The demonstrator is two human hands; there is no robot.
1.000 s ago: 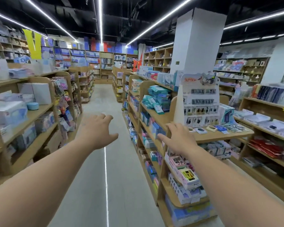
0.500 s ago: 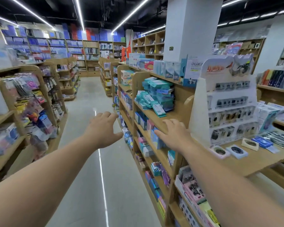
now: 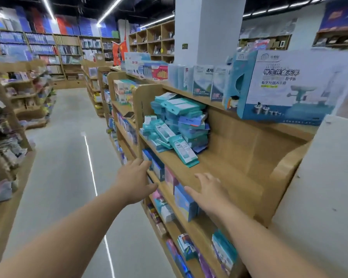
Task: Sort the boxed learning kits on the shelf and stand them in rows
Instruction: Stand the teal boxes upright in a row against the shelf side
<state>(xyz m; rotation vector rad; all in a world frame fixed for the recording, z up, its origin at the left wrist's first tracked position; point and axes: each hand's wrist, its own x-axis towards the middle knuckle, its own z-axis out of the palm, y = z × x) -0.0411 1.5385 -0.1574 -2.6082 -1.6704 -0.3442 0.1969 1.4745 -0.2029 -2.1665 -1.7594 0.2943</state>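
Teal kits (image 3: 175,125) lie heaped mid-frame, above both hands; the right hand (image 3: 211,194), spread and empty, is nearer than the left hand (image 3: 134,181), likewise spread and empty.

Both arms outstretched, left hand (image 3: 134,181) and right hand (image 3: 210,192) open-fingered.

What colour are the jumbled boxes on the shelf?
Mostly teal boxes, with white panels; head view.

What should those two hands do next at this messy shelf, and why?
Probably reach the right hand forward to the teal box lying at the front of the heap and lift it. That hand and the left hand are open and empty, and the teal boxes lie jumbled on the wooden shelf.
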